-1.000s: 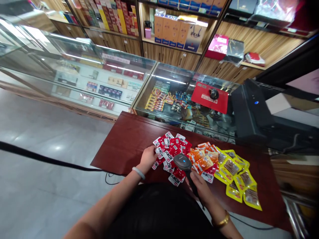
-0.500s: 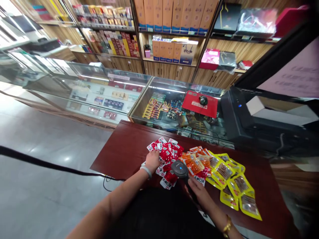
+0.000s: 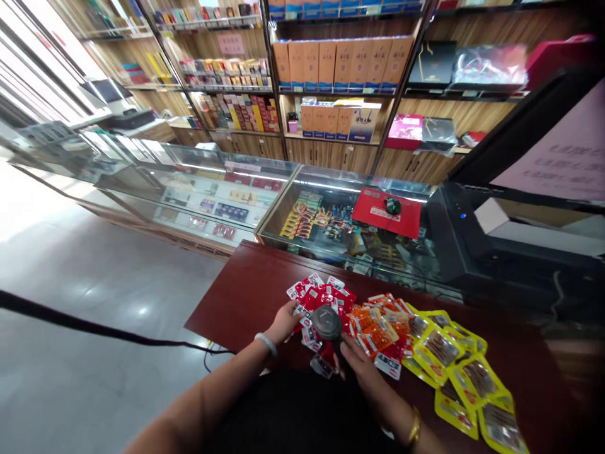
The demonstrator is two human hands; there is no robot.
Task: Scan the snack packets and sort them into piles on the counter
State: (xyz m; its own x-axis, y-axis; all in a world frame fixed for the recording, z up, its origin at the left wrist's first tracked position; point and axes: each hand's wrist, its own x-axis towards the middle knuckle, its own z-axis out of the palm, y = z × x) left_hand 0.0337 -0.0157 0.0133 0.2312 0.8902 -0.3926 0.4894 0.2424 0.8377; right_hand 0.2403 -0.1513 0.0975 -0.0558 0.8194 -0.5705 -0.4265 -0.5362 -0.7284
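My right hand (image 3: 363, 364) is wrapped round the handle of a dark handheld barcode scanner (image 3: 326, 323). The scanner's head hovers over a pile of red-and-white snack packets (image 3: 326, 295), hiding some of them. At the pile's left edge, my left hand (image 3: 286, 320) has its fingers closed on a red snack packet (image 3: 299, 310), close beside the scanner head. Orange snack packets (image 3: 379, 335) lie just right of the red ones. Farther right, yellow-edged snack packets (image 3: 439, 347) overlap in a spread heap.
The packets lie on a dark red-brown tabletop (image 3: 222, 302). Behind it stands a glass display counter (image 3: 307, 183) with a red mat (image 3: 373, 211) and a black mouse (image 3: 392, 205) on top. A dark machine with a monitor (image 3: 558, 145) stands at right. A black strap (image 3: 118, 331) crosses at left.
The scanner and my right hand have moved left, over the red packets and nearer my left hand. My left hand has drawn back to the pile's edge. The view has tilted up slightly.
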